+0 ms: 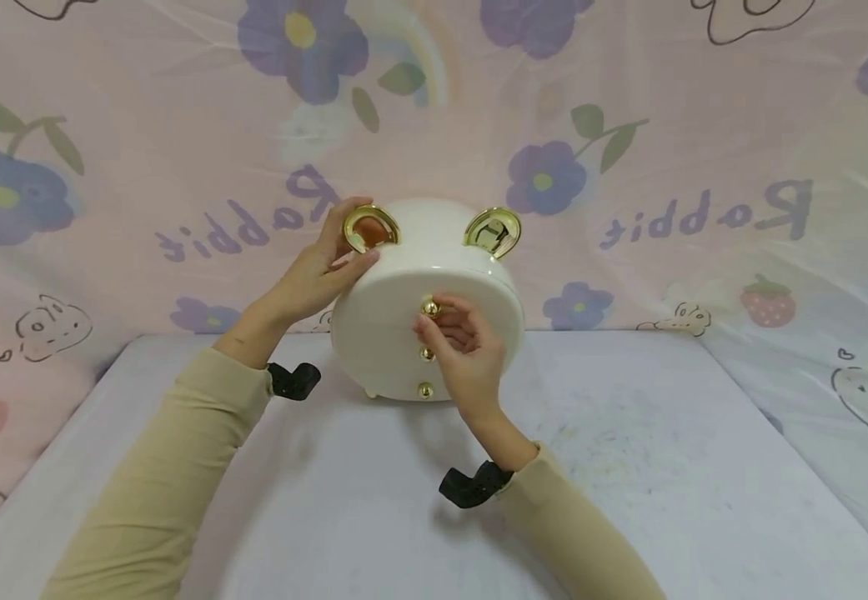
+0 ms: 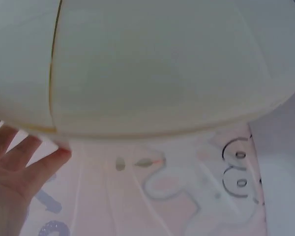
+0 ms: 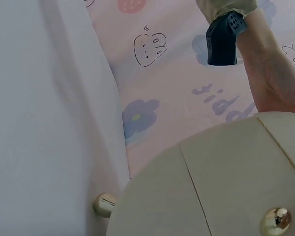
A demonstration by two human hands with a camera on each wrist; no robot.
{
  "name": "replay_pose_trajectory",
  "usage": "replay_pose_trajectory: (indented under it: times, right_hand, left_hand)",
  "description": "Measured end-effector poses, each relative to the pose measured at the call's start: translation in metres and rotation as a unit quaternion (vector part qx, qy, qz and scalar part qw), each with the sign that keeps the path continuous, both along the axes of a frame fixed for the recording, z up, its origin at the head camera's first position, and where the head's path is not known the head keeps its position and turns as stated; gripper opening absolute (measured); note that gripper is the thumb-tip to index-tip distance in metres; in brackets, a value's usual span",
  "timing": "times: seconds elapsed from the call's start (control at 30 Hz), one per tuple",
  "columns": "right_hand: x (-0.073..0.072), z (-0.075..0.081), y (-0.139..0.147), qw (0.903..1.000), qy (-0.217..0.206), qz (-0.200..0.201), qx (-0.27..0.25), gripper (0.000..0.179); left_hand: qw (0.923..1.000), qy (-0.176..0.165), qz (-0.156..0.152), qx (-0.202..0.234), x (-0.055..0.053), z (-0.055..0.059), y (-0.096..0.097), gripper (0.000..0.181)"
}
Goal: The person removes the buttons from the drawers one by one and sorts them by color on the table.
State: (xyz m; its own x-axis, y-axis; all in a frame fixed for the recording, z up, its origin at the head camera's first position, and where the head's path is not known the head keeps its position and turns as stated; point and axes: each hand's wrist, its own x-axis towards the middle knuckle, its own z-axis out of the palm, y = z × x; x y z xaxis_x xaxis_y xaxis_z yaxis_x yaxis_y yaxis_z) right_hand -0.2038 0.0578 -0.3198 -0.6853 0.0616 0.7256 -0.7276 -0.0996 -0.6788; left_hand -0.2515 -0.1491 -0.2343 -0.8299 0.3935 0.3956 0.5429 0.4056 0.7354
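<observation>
A round white box (image 1: 381,333) with two gold-lined ears and a column of gold knobs stands on the table. My left hand (image 1: 321,271) grips the box's left ear (image 1: 349,218), with the thumb in front and fingers around the outer side. Thumb and index finger of my right hand (image 1: 471,358) pinch the top gold knob (image 1: 429,308). The left wrist view has the box's white side (image 2: 162,69) close up, and the left hand's fingers (image 2: 44,167) at its edge. From the right wrist, the box face (image 3: 162,196) with thin seams shows, but the right hand is out of frame.
The white table (image 1: 614,467) has faint dark smudges on its right side. Behind it hangs a pink cloth (image 1: 449,142) printed with flowers and rabbits. Black camera mounts sit at the left wrist (image 1: 294,382) and right wrist (image 1: 474,485).
</observation>
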Motion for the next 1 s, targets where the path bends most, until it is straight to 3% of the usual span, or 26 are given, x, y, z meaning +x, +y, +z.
replay_pose_trajectory:
  times: [0.2, 0.6, 0.73, 1.0]
  right_hand:
    - [0.006, -0.002, 0.006, 0.9997, 0.014, 0.007, 0.019, 0.026]
    - [0.021, -0.004, 0.022, 0.9879, 0.121, -0.029, 0.093, 0.034]
    - [0.025, 0.0, 0.026, 0.9759, 0.178, -0.032, 0.122, 0.026]
    - [0.031, 0.01, 0.032, 0.9422, 0.28, -0.053, 0.177, 0.025]
  left_hand:
    - [0.9998, -0.008, -0.018, -0.003, 0.001, 0.0, -0.003, 0.064]
    - [0.9996, -0.02, -0.018, 0.005, 0.001, -0.001, -0.002, 0.062]
    - [0.9996, -0.018, -0.02, 0.009, 0.0, -0.001, -0.003, 0.062]
    - [0.9997, -0.014, -0.018, 0.008, 0.0, 0.001, -0.005, 0.062]
